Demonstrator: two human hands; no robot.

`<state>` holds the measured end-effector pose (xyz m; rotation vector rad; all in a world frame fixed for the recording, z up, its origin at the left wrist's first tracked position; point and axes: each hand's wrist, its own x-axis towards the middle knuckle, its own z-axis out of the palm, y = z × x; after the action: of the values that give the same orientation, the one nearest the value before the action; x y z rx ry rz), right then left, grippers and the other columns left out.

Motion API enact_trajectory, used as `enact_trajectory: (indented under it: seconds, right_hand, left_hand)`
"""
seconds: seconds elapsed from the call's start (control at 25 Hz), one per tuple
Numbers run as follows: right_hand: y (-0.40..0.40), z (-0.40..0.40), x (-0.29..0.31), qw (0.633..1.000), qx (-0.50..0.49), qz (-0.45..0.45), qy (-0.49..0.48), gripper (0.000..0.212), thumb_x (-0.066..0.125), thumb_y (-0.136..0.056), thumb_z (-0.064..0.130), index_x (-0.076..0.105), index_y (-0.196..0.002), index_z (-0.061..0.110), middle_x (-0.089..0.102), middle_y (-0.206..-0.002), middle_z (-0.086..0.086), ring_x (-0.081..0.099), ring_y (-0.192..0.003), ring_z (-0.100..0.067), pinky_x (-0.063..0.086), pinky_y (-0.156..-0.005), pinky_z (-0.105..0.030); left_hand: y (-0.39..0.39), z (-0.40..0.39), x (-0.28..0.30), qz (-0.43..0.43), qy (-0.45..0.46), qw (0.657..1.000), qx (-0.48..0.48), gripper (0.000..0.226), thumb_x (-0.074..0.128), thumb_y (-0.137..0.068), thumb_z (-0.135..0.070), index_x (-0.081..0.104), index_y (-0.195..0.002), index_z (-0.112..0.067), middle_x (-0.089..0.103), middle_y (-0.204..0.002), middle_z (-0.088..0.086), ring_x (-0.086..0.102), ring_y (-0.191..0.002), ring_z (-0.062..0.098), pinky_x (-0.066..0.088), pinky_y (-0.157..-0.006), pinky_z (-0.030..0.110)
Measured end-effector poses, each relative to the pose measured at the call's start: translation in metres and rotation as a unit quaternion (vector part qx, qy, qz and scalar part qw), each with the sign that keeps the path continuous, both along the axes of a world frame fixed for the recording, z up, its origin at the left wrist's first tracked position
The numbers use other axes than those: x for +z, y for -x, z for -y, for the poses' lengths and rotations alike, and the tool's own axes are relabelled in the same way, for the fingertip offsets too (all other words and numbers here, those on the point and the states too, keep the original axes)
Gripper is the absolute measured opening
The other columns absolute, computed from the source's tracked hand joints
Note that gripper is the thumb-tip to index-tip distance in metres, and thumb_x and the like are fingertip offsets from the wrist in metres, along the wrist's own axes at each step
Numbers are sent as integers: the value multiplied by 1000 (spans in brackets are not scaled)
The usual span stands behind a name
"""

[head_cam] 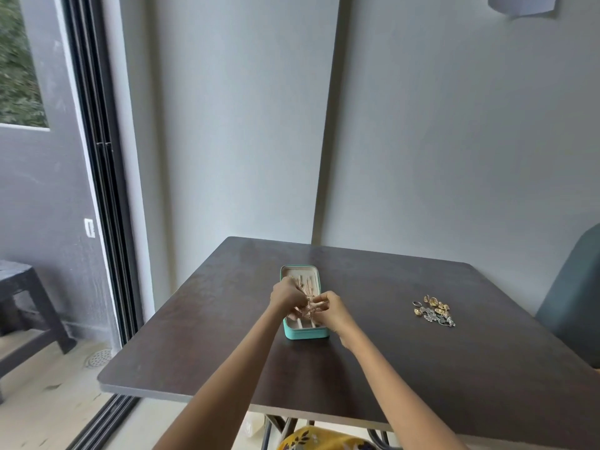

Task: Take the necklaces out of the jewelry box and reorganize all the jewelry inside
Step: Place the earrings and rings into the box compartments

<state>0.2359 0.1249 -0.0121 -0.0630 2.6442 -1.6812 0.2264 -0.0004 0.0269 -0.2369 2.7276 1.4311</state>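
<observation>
A small teal jewelry box [305,333] lies open on the dark table [373,362], its pale lined lid flat behind it. Above the box hangs a tangle of thin gold necklaces [307,300]. My left hand [285,295] pinches the chains from the left and my right hand [331,311] pinches them from the right, the two hands nearly touching. What lies in the box's compartments is mostly hidden behind my hands. A heap of gold and silver earrings and rings [433,310] lies on the table to the right.
The table stands in a wall corner, with a grey-green chair [571,303] at its right side. A sliding glass door [100,190] and a dark bench [26,303] are to the left. Yellow patterned cloth [321,440] shows below the near table edge.
</observation>
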Motion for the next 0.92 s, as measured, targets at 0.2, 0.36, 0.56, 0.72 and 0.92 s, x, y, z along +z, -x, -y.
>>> enact_trajectory:
  seconds: [0.2, 0.36, 0.56, 0.72, 0.92]
  right_hand:
    - [4, 3, -5, 1000, -20, -4, -4, 24, 51, -79, 3, 52, -82, 26, 67, -103, -8, 62, -90, -20, 48, -65, -27]
    - [4, 2, -7, 999, -44, -11, 22, 20, 57, -82, 6, 51, -79, 25, 67, -102, -9, 63, -83, -17, 47, -61, -22]
    - [2, -1, -5, 999, -31, -11, 30, 20, 60, -83, 7, 52, -80, 26, 67, -100, -6, 66, -79, -14, 51, -66, -23]
    - [2, -1, -3, 998, -19, 10, 61, 17, 57, -86, 5, 53, -82, 21, 64, -95, -4, 65, -78, -13, 55, -65, -21]
    - [0, -1, -4, 999, -5, -3, 35, 13, 58, -86, 10, 52, -84, 22, 64, -88, -1, 64, -68, -13, 54, -73, -29]
  left_hand:
    - [-1, -2, -14, 41, 35, 998, -13, 30, 64, -71, -8, 66, -100, -1, 69, -100, 21, 70, -91, 32, 59, -79, 41]
    - [-3, -4, -6, 57, 64, 996, -22, 30, 72, -69, -8, 68, -98, -1, 72, -99, 15, 70, -91, 25, 59, -78, 36]
    - [-4, -4, -1, 68, 108, 991, -31, 24, 74, -67, -5, 62, -87, -4, 69, -106, 18, 69, -98, 26, 58, -80, 37]
    - [-1, 2, 4, 36, 156, 987, -29, 31, 70, -75, -7, 61, -105, -4, 63, -115, 15, 64, -103, 25, 54, -82, 33]
    - [-1, 8, 1, 56, 192, 978, -53, 14, 68, -78, -8, 56, -85, -9, 70, -104, 9, 70, -94, 22, 53, -64, 26]
